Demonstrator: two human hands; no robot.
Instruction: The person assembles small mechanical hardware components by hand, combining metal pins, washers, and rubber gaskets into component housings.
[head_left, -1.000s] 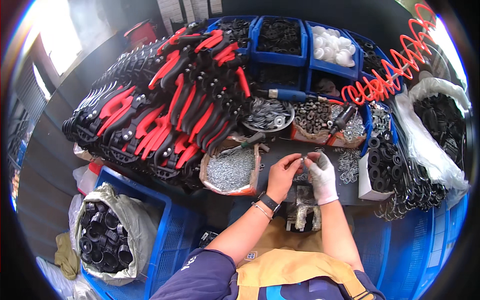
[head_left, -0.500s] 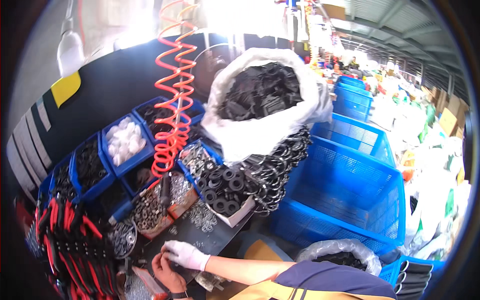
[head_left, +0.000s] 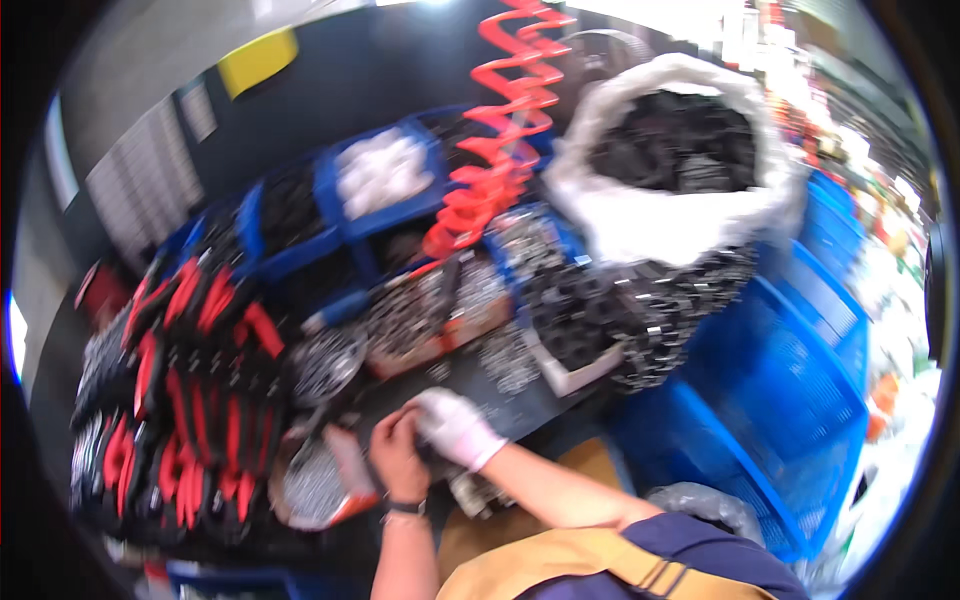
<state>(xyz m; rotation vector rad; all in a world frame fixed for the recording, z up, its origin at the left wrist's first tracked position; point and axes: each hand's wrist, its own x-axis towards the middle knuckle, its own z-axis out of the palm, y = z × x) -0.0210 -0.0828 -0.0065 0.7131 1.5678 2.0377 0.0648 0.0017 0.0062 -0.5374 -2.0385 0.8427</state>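
Observation:
My bare left hand [head_left: 398, 455], with a dark band at the wrist, and my right hand [head_left: 455, 425], in a white glove, meet over the dark tabletop [head_left: 505, 405]. The fingers of both are drawn together and touch at the tips. What they pinch, if anything, is hidden and blurred. Just beyond them lies a box of small metal nuts [head_left: 400, 325]. Loose small metal parts [head_left: 508, 360] are scattered to the right of it. Beside my left hand stands a round container of small silvery parts [head_left: 312, 490].
At the left is a pile of black-and-red tool-like parts [head_left: 210, 400]. Blue bins [head_left: 325, 190] line the back, one with white pieces [head_left: 380, 172]. A red coiled hose [head_left: 510, 110] hangs down. A white sack of black parts [head_left: 675, 225] and blue crates [head_left: 740, 420] are on the right.
The view has swung, so the bench and both hands sit further right in the picture. My hands stay together over the tabletop; more of the left forearm shows.

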